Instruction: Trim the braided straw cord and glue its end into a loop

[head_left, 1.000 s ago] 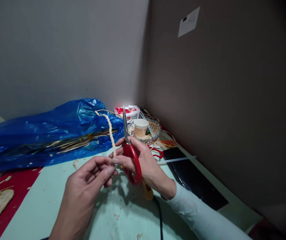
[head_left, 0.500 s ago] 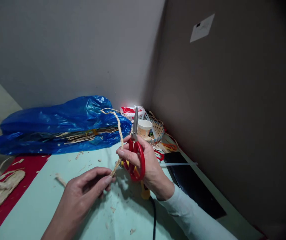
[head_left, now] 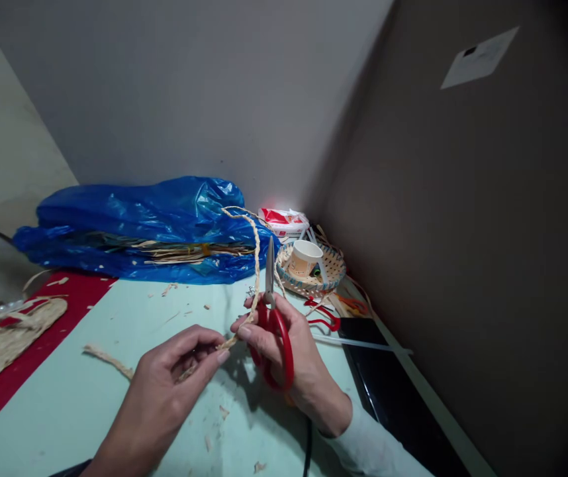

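Observation:
My left hand (head_left: 165, 387) pinches a braided straw cord (head_left: 257, 258) between thumb and fingers. The cord's tail comes out past the back of that hand, to the left. Just right of it, my right hand (head_left: 306, 361) has the same cord between thumb and fingertips, and the cord rises from there in a loop toward the back. Red-handled scissors (head_left: 269, 285) also sit in my right hand, their closed blades pointing up and away from me. The palm side of the right hand is partly hidden by the handles.
Behind lies a blue plastic bag (head_left: 140, 205) with straw strips (head_left: 179, 252). A woven basket (head_left: 333, 268) holds a paper cup (head_left: 305, 257), near a red-and-white packet (head_left: 284, 222). A black flat panel (head_left: 393, 391) is at right, a woven straw sole (head_left: 16, 341) at left. Straw scraps dot the table.
The view has shifted, so the background sits further right. My hands have drawn closer together on the cord, whose held stretch now lies flatter. Both grips stay closed.

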Demonstrator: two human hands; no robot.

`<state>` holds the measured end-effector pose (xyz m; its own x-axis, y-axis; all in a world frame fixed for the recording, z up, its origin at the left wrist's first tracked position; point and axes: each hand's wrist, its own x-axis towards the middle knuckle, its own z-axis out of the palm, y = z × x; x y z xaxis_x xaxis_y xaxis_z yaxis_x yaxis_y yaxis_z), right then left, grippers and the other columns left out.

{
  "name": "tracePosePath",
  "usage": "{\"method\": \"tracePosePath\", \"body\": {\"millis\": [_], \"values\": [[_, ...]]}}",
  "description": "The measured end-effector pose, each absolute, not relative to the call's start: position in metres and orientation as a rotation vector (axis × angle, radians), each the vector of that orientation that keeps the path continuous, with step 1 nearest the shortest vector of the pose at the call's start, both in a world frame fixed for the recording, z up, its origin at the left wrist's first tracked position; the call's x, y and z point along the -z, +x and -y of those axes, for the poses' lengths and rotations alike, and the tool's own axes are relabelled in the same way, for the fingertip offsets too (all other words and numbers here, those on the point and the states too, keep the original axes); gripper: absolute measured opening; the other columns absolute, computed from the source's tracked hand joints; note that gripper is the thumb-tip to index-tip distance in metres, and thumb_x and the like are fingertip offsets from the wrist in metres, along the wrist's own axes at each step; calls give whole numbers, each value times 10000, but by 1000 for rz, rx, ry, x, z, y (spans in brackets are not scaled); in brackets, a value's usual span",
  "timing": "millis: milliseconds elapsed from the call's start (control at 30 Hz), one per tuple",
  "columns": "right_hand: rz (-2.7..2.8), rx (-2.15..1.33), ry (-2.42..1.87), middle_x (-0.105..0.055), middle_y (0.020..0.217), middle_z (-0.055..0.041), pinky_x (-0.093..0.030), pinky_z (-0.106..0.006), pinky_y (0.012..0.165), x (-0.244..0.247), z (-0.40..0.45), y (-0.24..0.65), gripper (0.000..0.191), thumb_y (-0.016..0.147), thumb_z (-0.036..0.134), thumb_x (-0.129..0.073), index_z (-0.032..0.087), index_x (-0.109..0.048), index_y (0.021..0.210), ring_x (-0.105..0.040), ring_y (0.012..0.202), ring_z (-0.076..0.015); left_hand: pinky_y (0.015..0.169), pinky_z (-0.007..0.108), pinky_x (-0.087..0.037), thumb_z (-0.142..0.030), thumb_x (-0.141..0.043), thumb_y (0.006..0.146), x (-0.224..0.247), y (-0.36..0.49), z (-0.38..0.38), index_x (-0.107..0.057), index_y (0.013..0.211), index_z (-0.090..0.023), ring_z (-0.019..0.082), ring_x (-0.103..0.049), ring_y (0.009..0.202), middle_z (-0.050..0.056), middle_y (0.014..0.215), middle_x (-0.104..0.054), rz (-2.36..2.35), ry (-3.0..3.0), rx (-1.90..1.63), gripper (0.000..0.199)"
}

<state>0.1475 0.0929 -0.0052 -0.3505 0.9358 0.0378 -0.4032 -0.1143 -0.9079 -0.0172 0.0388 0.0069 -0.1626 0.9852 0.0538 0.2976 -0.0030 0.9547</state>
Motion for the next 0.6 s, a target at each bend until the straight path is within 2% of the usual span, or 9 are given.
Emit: {"method": "tracePosePath", "body": {"millis": [133, 233, 433, 600], "values": [[984, -1648, -723, -720, 782, 30, -478, -182, 658, 7, -98, 146, 422, 682, 269, -892, 187, -597, 971, -650, 686, -87, 602, 166, -529, -407, -727, 747, -5, -19, -42, -737, 737, -243, 150, -687, 652, -1, 717, -735, -1575, 1437, -1234, 165], [975, -1636, -747, -702, 749, 42, -459, -171, 609, 9, -101, 146, 442, 654, 266, -907, 182, -594, 955, -612, 621, -68, 548, 150, -532, -396, -724, 738, -5, -17, -43, -743, 719, -237, 148, -699, 600, 4, 673, -738, -1615, 1476, -1308, 161], [981, -1664, -767, -698, 729, 42, -438, -172, 589, 8, -99, 145, 469, 656, 271, -901, 175, -585, 989, -613, 615, -73, 599, 136, -547, -324, -727, 750, 1, -16, -41, -784, 734, -281, 149, -729, 658, 0, 725, -757, -1622, 1638, -1405, 73], [996, -1637, -785, -695, 740, 48, -451, -180, 623, 7, -95, 142, 528, 607, 248, -926, 174, -582, 1001, -624, 650, -81, 622, 107, -534, -293, -731, 770, 8, -15, -38, -751, 759, -296, 115, -706, 645, -29, 727, -722, -1589, 1755, -1506, 23]]}}
